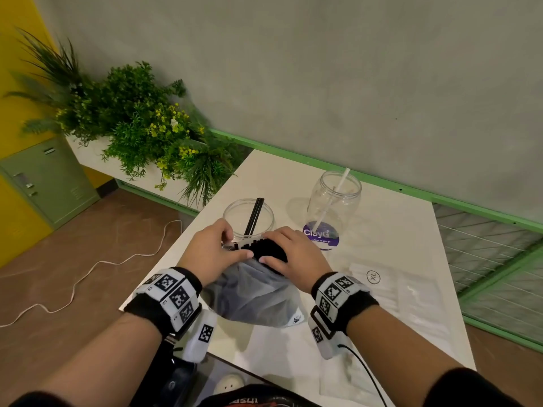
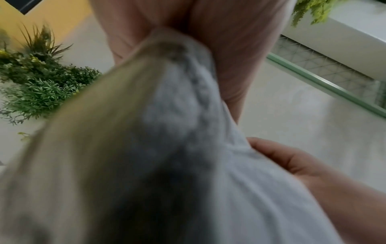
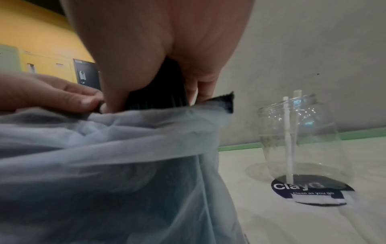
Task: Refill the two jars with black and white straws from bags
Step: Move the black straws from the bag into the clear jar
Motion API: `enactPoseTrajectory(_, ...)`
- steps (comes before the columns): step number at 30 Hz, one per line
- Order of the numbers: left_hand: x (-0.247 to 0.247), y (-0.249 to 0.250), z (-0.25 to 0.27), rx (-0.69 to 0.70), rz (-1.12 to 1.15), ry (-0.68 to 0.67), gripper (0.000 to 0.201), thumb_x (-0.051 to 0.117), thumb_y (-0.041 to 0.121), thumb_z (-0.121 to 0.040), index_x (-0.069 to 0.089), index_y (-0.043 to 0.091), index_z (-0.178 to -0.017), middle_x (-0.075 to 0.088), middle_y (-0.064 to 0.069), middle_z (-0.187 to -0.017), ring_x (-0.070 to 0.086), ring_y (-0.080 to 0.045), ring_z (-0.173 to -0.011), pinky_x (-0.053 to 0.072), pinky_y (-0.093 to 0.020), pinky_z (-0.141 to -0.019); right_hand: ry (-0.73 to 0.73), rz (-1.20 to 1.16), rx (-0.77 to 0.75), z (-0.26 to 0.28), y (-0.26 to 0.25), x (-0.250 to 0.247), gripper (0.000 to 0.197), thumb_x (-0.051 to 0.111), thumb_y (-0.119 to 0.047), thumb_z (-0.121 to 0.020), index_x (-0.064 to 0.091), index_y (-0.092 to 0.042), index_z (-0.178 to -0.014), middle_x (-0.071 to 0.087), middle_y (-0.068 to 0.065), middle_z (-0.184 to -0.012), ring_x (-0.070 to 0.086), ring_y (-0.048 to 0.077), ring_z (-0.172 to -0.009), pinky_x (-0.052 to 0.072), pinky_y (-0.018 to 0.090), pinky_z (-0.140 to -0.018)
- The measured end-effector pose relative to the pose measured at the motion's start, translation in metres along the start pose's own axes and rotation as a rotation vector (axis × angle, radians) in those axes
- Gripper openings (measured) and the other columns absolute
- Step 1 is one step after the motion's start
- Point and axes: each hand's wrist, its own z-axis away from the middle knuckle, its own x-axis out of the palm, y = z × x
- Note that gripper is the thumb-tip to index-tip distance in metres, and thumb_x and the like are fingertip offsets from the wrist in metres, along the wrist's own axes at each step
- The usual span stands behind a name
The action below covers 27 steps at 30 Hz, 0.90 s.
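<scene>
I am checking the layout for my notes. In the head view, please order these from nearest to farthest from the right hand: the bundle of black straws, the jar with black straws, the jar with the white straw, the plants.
1. Bundle of black straws: gripped by the right hand itself.
2. Jar with black straws: just beyond the hands, slightly left.
3. Jar with the white straw: farther back, to the right.
4. Plants: off the table, far left.

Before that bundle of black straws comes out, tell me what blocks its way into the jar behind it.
Nothing visible blocks it. The right hand grips the black straws sticking out of the plastic bag, and the left hand pinches the bag's rim. The jar right behind is open-mouthed, with only a few black straws leaning inside.
</scene>
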Motion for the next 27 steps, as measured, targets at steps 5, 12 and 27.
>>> enactPoseTrajectory(5, -0.012, -0.012, 0.016, 0.069, 0.009, 0.039, 0.034, 0.074, 0.048, -0.073, 0.051, 0.023, -0.073, 0.053, 0.006, -0.078, 0.051, -0.009, -0.074, 0.037, -0.025, -0.065, 0.093, 0.021, -0.031, 0.002, 0.001, 0.008, 0.029, 0.062, -0.035, -0.089, 0.061, -0.018, -0.113, 0.060, 0.000, -0.109, 0.052, 0.023, -0.092, 0.044, 0.033, -0.085)
enactPoseTrajectory(12, -0.033, -0.024, 0.026, 0.068, -0.150, -0.255, 0.050, 0.079, 0.034, -0.074, 0.051, 0.029, -0.115, 0.058, 0.008, -0.107, 0.053, 0.001, -0.085, 0.037, -0.010, -0.068, 0.103, 0.043, 0.018, 0.001, -0.001, 0.009, 0.028, 0.062, -0.035, -0.090, 0.062, -0.016, -0.110, 0.061, 0.001, -0.108, 0.052, 0.024, -0.092, 0.041, 0.030, -0.085)
enactPoseTrajectory(27, -0.007, 0.002, 0.022, -0.210, 0.415, -0.102, 0.043, 0.072, 0.045, -0.055, 0.061, 0.018, -0.087, 0.065, -0.006, -0.094, 0.064, -0.022, -0.085, 0.051, -0.038, -0.078, 0.076, 0.046, 0.041, 0.007, -0.003, 0.006, 0.025, 0.062, -0.033, -0.089, 0.063, -0.017, -0.108, 0.060, 0.001, -0.103, 0.054, 0.025, -0.089, 0.042, 0.031, -0.083)
